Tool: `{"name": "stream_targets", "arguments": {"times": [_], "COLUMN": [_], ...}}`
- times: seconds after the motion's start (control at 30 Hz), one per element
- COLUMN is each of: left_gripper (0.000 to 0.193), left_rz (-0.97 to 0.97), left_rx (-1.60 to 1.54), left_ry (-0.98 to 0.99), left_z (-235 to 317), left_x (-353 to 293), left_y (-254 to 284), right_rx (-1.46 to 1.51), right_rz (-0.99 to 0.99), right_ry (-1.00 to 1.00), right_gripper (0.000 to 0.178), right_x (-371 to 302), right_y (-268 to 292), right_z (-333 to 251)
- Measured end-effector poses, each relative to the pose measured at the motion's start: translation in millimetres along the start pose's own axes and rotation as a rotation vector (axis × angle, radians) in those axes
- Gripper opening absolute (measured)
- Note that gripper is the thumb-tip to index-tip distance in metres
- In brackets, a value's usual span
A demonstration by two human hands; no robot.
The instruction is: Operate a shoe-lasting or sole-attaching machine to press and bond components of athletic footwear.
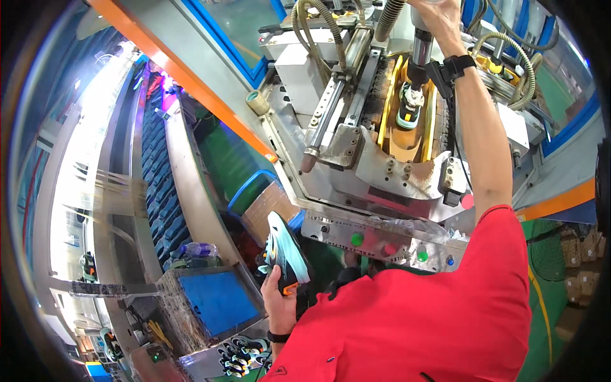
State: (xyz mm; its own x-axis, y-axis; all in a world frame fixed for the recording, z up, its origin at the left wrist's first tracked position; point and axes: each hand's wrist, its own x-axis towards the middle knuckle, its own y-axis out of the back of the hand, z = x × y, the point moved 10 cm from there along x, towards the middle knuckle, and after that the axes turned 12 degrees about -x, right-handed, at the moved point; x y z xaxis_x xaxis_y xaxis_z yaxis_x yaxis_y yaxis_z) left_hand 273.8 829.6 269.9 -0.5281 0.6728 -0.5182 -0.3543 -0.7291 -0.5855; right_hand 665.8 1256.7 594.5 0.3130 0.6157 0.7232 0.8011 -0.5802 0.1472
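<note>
My left hand (280, 304) is closed around a sneaker (290, 251) with a black upper and a pale teal and white sole, held upright with its sole turned to the right. My right hand (438, 18) reaches up to the top of the metal press cylinder (421, 48); the picture's upper edge cuts off its fingers, so its grip does not show. Below that cylinder, a second sneaker (410, 109) sits in the pressing machine (398, 169), between yellow side pads (430, 124).
A control panel (375, 245) with coloured buttons runs along the machine's front. To the left are a conveyor (159, 172), a blue-topped box (216, 302) and a plastic bottle (199, 249). Several sneakers (242, 353) lie at the bottom. Hoses (331, 32) hang around the press.
</note>
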Motion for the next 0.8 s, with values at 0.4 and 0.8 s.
{"name": "stream_targets", "arguments": {"times": [0.4, 0.8], "left_gripper": [0.029, 0.029], "left_rz": [0.11, 0.344], "left_rx": [0.07, -0.236], "left_ry": [-0.102, -0.273], "left_z": [7.0, 15.3], "left_x": [-69.1, -169.0], "left_y": [50.5, 153.9], "right_rx": [0.044, 0.979], "right_rz": [-0.421, -0.776], "right_ry": [0.56, 0.962], "right_gripper": [0.034, 0.012], "right_x": [-157.2, -363.1], "right_y": [75.2, 149.5], "right_z": [-169.1, -457.6]}}
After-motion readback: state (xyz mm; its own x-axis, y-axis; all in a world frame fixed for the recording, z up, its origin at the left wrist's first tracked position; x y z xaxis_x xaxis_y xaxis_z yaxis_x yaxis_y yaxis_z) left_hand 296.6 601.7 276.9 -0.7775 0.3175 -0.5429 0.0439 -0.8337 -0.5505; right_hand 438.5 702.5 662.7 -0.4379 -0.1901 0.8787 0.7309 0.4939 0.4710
